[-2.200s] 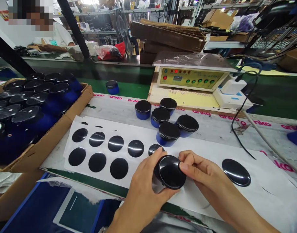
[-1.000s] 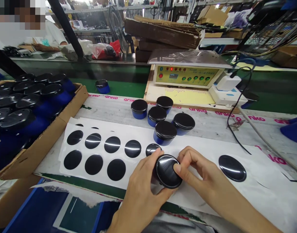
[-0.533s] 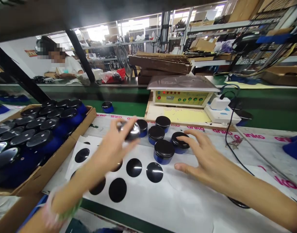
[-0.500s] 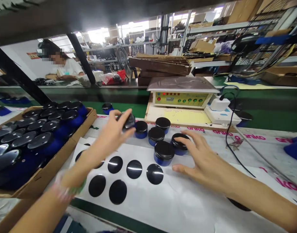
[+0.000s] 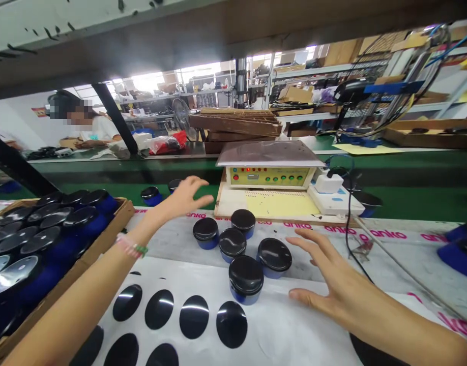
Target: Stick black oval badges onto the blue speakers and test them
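My left hand (image 5: 185,195) reaches over the near edge of the green belt, fingers spread and holding nothing. Just behind it stands a round blue container with a glossy black top (image 5: 173,185), partly covered by the hand. My right hand (image 5: 325,277) is open too, thumb and fingers apart, to the right of a tilted blue container with a black top (image 5: 274,255). Several more such containers (image 5: 246,277) are grouped on the bench left of that hand. In front of them lies a white sheet (image 5: 279,330) bearing rows of flat black discs (image 5: 194,316).
At left, a cardboard box (image 5: 119,213) is packed with similar containers. A control unit with a yellow panel (image 5: 271,175) stands at the back, beside a white plug (image 5: 328,183) and a black cable (image 5: 348,229). Across the belt sits a person (image 5: 99,129).
My left hand has carried a black-topped container back onto the green belt and let go of it. My right hand has come off the tilted container. The view has tipped upward.
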`<state>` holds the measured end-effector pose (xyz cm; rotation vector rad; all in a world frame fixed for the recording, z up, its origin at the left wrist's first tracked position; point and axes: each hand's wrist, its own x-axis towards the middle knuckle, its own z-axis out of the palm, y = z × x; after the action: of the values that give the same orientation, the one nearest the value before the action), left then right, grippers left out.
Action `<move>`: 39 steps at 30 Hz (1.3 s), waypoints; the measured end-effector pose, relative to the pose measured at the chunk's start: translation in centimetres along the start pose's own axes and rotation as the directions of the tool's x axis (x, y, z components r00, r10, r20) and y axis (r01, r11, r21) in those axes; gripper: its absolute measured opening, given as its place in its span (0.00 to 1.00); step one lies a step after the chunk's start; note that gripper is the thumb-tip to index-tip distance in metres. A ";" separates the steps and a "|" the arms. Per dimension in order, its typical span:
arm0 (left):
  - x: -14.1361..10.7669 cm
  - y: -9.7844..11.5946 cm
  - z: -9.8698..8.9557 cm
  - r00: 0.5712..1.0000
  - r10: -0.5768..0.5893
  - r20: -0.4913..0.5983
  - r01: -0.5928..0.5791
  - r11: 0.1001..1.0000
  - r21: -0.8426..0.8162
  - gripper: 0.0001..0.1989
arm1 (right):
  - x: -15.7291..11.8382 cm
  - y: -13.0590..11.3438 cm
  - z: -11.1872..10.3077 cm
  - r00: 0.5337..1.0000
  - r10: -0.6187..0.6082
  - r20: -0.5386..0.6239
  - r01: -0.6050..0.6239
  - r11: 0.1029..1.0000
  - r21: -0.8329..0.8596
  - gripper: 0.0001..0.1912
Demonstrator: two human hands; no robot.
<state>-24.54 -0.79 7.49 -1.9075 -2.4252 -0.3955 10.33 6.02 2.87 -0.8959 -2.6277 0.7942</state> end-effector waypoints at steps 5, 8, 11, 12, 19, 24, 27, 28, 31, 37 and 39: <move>-5.0 4.5 1.5 0.905 0.397 0.150 -0.399 0.917 -0.022 0.33 | 1.7 -2.6 1.5 0.975 -0.145 0.171 0.154 0.987 -0.042 0.34; -5.5 5.4 3.8 0.903 0.420 0.088 -0.427 0.902 0.070 0.37 | 2.5 -4.5 2.8 0.967 -0.149 0.209 0.170 0.982 -0.084 0.38; -5.0 5.0 4.8 0.900 0.429 0.076 -0.435 0.894 0.109 0.37 | 2.8 -5.3 3.9 0.969 -0.120 0.217 0.156 0.975 -0.161 0.38; -4.8 4.6 4.7 0.897 0.435 0.078 -0.442 0.889 0.118 0.36 | 2.8 -5.3 4.2 0.972 -0.111 0.206 0.151 0.971 -0.188 0.37; -0.9 -2.4 1.7 0.976 0.216 -0.029 -0.203 0.950 0.239 0.32 | 2.7 -4.2 4.7 0.978 -0.122 0.167 0.160 0.959 -0.234 0.31; 4.2 -7.1 1.9 0.986 0.163 0.035 -0.167 0.944 0.285 0.18 | 3.3 -4.1 5.0 0.969 -0.101 0.225 0.169 0.935 -0.311 0.37; 5.6 -8.7 2.5 0.979 0.177 0.096 -0.198 0.937 0.288 0.17 | 3.4 -3.2 5.5 0.963 -0.158 0.216 0.225 0.916 -0.332 0.39; 5.7 -9.1 2.6 0.978 0.180 0.106 -0.203 0.936 0.287 0.17 | 3.3 -2.9 5.7 0.961 -0.188 0.202 0.248 0.909 -0.335 0.39; 5.6 -10.0 2.5 0.977 0.178 0.116 -0.205 0.938 0.281 0.17 | 3.2 -2.1 6.1 0.956 -0.246 0.157 0.286 0.898 -0.334 0.39; 5.1 -7.4 1.2 0.975 0.214 0.058 -0.222 0.952 0.211 0.24 | 3.5 -3.7 4.2 0.949 -0.184 0.258 0.247 0.938 -0.242 0.42; 4.3 -4.3 1.1 0.959 0.279 0.058 -0.285 0.946 0.157 0.31 | 3.8 -4.8 3.2 0.935 -0.140 0.327 0.223 0.947 -0.232 0.43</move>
<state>-29.57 2.67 6.41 -2.1570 -2.0814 -0.1462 3.77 3.89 3.20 -0.6108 -3.0932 0.5806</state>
